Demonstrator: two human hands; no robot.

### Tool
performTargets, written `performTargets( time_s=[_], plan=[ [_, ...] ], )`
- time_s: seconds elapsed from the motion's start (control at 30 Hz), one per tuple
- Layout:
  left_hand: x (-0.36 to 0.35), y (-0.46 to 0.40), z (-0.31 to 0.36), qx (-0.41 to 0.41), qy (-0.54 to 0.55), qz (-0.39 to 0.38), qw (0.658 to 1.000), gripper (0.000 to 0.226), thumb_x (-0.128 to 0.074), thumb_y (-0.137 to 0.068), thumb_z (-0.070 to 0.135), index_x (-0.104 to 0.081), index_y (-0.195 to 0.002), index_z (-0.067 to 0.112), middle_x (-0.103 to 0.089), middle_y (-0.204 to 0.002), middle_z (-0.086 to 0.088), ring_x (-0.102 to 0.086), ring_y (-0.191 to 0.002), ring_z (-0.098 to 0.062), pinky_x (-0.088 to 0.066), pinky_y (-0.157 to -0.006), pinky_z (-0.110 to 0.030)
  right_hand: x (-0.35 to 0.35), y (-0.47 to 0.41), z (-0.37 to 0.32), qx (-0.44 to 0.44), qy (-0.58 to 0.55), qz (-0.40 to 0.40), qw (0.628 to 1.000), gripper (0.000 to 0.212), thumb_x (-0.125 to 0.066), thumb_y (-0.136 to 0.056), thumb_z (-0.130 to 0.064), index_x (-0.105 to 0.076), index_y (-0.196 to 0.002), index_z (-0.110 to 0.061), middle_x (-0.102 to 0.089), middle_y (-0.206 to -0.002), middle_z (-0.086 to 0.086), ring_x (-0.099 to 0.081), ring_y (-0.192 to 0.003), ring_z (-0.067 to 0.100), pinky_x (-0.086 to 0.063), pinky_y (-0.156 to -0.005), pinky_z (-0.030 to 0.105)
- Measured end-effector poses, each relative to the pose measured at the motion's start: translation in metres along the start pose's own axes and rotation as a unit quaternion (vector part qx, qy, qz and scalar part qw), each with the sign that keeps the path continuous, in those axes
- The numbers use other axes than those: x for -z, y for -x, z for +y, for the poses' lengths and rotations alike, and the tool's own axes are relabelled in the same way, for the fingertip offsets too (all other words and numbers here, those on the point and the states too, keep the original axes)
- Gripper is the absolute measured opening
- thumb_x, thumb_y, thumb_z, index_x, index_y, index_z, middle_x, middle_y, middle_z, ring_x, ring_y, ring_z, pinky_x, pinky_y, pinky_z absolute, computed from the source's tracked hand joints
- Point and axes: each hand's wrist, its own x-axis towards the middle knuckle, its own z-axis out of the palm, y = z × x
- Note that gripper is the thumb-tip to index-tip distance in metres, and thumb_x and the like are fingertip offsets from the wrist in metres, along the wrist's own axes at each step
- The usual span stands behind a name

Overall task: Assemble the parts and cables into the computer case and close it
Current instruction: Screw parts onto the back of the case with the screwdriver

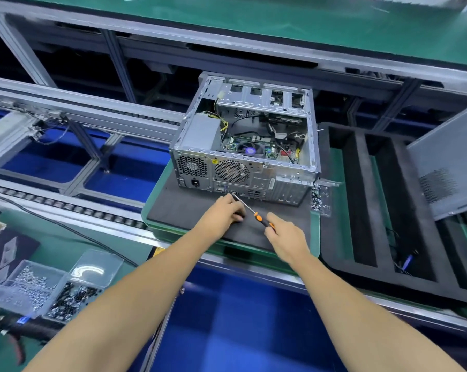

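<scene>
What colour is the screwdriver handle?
Orange and black, on the screwdriver held by the right hand; head view.

The computer case (pixel 243 167) was bare matt grey sheet metal, sitting on a soft-looking black foam mat (pixel 189 210). Screwdriver (pixel 254 213) had a shiny steel shaft and orange-and-black plastic handle.

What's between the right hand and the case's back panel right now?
In the head view, only the screwdriver held by the right hand spans it, over bare black mat, tip at the case by the left hand.

A green bench (pixel 65 245) beside a roller conveyor (pixel 65 208).
</scene>
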Motion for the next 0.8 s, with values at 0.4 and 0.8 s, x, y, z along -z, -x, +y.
performTargets(
  time_s=[0.4, 0.8],
  plan=[
    [0.014, -0.002, -0.001, 0.016, 0.306, 0.085, 0.948, 0.011, -0.052, -0.105, 0.006, -0.055, -0.095, 0.009, -0.077, -0.093, -0.010, -0.075, -0.084, -0.015, -0.053, -0.062, -0.018, 0.002, -0.007, 0.001, -0.036, -0.037, -0.015, 0.999, 0.023, -0.045, -0.092, -0.026, -0.034, -0.072, -0.026, -0.048, -0.060, -0.001, -0.046, -0.058, 0.021, -0.026, -0.050, 0.035],
    [0.013, -0.006, 0.001, -0.003, 0.305, 0.088, 0.948, 0.011, -0.057, -0.102, 0.003, -0.064, -0.095, 0.006, -0.071, -0.083, -0.009, -0.069, -0.075, -0.012, -0.057, -0.072, -0.023, 0.004, -0.009, 0.002, -0.038, -0.052, -0.018, 0.998, 0.020, -0.044, -0.089, -0.026, -0.036, -0.071, -0.025, -0.048, -0.060, 0.000, -0.044, -0.057, 0.021, -0.027, -0.050, 0.033]
  ],
)
